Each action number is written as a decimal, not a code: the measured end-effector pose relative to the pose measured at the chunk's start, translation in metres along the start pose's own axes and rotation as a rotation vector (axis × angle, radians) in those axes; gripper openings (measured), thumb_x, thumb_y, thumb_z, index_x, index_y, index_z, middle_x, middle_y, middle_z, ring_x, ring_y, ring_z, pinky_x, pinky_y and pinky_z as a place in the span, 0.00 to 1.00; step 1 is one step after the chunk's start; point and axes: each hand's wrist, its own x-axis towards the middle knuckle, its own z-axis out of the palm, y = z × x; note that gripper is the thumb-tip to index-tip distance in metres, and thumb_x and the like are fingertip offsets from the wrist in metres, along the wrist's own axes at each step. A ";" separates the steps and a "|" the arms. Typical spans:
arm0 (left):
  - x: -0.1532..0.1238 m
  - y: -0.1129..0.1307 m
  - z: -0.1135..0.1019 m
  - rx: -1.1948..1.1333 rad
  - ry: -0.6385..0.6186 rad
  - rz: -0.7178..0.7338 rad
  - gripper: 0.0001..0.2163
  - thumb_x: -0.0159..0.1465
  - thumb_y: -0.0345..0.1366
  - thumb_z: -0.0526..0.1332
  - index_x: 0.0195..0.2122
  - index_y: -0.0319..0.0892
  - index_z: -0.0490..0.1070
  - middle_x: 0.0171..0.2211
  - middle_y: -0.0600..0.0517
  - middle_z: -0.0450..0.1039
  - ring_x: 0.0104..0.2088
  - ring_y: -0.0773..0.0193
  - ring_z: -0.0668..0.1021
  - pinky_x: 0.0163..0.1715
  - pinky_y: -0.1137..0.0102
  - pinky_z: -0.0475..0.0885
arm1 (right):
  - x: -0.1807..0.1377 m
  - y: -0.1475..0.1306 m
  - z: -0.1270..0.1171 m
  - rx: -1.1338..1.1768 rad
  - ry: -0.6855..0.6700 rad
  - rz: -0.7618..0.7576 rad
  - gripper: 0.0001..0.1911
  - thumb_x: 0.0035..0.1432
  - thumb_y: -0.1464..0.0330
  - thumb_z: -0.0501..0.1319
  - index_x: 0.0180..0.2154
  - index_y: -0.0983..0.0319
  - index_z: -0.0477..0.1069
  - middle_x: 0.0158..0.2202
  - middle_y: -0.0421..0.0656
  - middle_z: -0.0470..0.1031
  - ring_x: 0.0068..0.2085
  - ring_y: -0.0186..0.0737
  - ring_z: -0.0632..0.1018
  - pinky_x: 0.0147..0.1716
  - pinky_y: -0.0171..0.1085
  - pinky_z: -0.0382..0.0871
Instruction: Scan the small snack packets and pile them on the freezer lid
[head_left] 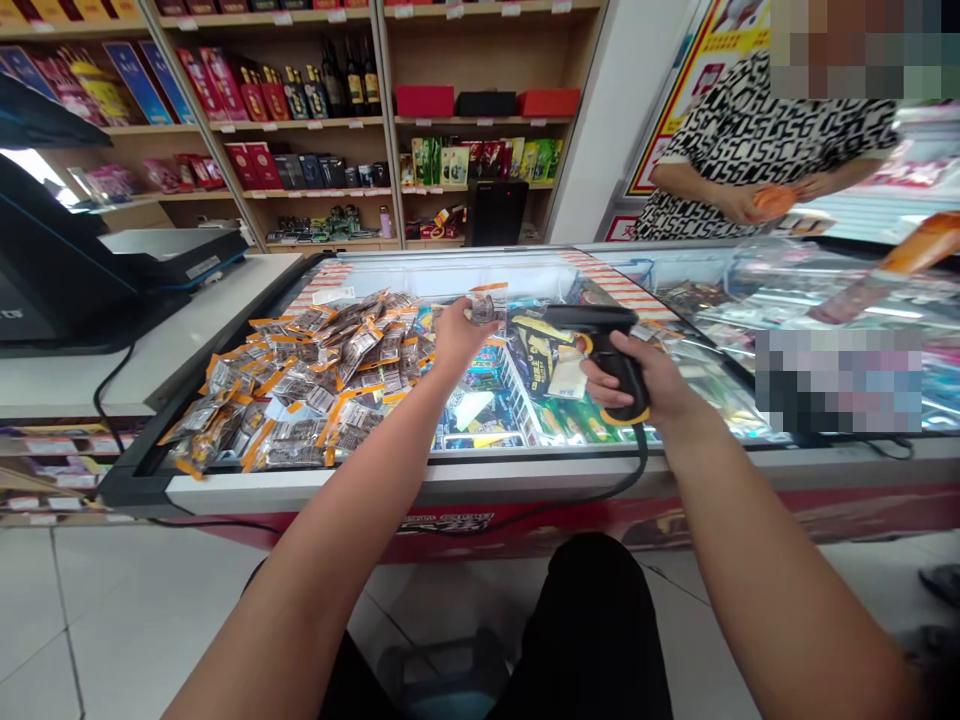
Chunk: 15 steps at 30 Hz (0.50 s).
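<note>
My right hand (pixel 637 375) is wrapped round the grip of a black barcode scanner (pixel 619 365) with yellow trim, its head pointing left. In my left hand (pixel 459 335) is a small clear snack packet (pixel 489 303) with orange edges, pinched at its left side and held in front of the scanner. A heap of similar orange-edged packets (pixel 360 350) lies on the freezer's glass top, left of my left hand. Below the glass, between my hands, a white wire basket (pixel 517 395) and colourful packages show.
A chest freezer (pixel 300 492) spans the front. The scanner's cable (pixel 600 492) hangs along it. A checkout machine (pixel 60 260) stands on the left counter. Behind are stocked shelves (pixel 300 125). Across the freezer at right, a person in a patterned shirt (pixel 750 150) holds something orange (pixel 774 202).
</note>
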 end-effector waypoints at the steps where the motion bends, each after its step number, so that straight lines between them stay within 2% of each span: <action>1: 0.000 0.000 0.001 -0.021 0.004 -0.026 0.16 0.59 0.38 0.80 0.38 0.45 0.73 0.24 0.59 0.65 0.29 0.61 0.73 0.36 0.68 0.65 | 0.000 0.001 0.001 -0.021 -0.008 0.029 0.26 0.65 0.46 0.73 0.45 0.56 0.66 0.23 0.33 0.64 0.17 0.29 0.59 0.19 0.33 0.46; 3: 0.000 -0.002 0.003 -0.057 0.008 -0.060 0.16 0.60 0.41 0.79 0.35 0.46 0.71 0.22 0.60 0.62 0.27 0.63 0.71 0.33 0.69 0.63 | 0.001 0.004 0.002 -0.051 -0.008 0.070 0.27 0.65 0.46 0.73 0.45 0.56 0.65 0.23 0.33 0.65 0.17 0.30 0.60 0.19 0.32 0.46; 7: 0.001 -0.006 0.009 -0.090 0.036 -0.086 0.20 0.59 0.43 0.80 0.32 0.46 0.66 0.23 0.60 0.64 0.28 0.65 0.72 0.32 0.70 0.62 | 0.003 0.007 0.001 -0.053 0.000 0.107 0.30 0.63 0.43 0.75 0.45 0.57 0.65 0.23 0.33 0.65 0.17 0.29 0.61 0.18 0.31 0.46; 15: -0.002 -0.004 0.007 -0.082 0.026 -0.110 0.21 0.60 0.40 0.81 0.30 0.46 0.65 0.26 0.57 0.69 0.29 0.65 0.74 0.32 0.69 0.61 | 0.003 0.007 -0.001 -0.043 -0.002 0.109 0.31 0.61 0.44 0.76 0.45 0.56 0.63 0.22 0.32 0.65 0.17 0.29 0.61 0.18 0.32 0.45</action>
